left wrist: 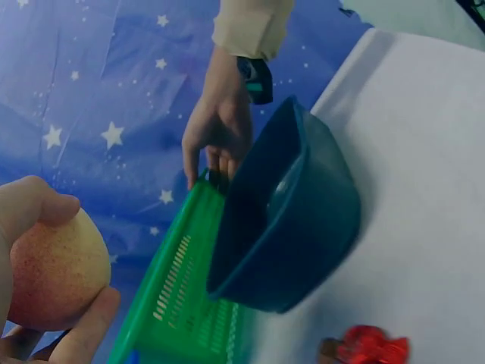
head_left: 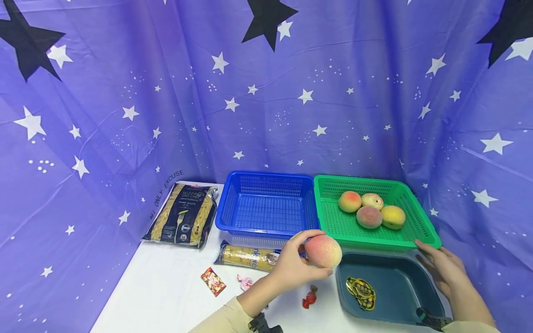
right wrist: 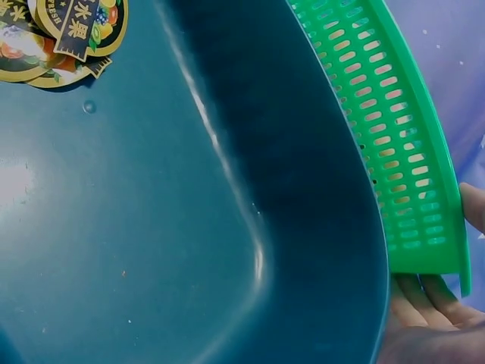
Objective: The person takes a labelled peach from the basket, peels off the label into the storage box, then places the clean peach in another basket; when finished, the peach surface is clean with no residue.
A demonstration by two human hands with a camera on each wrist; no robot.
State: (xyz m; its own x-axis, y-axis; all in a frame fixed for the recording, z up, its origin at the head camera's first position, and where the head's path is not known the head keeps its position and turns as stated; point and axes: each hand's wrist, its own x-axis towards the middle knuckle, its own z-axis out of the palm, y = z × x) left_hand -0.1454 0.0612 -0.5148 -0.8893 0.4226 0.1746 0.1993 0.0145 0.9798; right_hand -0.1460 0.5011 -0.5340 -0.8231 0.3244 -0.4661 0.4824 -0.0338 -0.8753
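In the head view my left hand point(head_left: 294, 264) grips a pink and yellow peach point(head_left: 324, 251) between thumb and fingers, held above the table in front of the baskets. The same peach point(left wrist: 62, 274) shows close up in the left wrist view. At the right, my right hand point(head_left: 446, 269) holds the near right corner of the green basket point(head_left: 374, 241), thumb at the rim and fingers under it in the right wrist view. Several peaches, among them a dark reddish one point(head_left: 369, 217) and a yellow one point(head_left: 393, 217), lie together inside that basket.
A blue basket point(head_left: 266, 232) adjoins the green one. Round fruit labels point(head_left: 361, 293) lie in a dark teal tub point(head_left: 395, 303). Penne point(head_left: 180, 215) and a long pasta pack point(head_left: 247, 257) sit leftward, with a red packet point(head_left: 213, 281), pink candy point(head_left: 245, 282) and red candy point(head_left: 309, 297).
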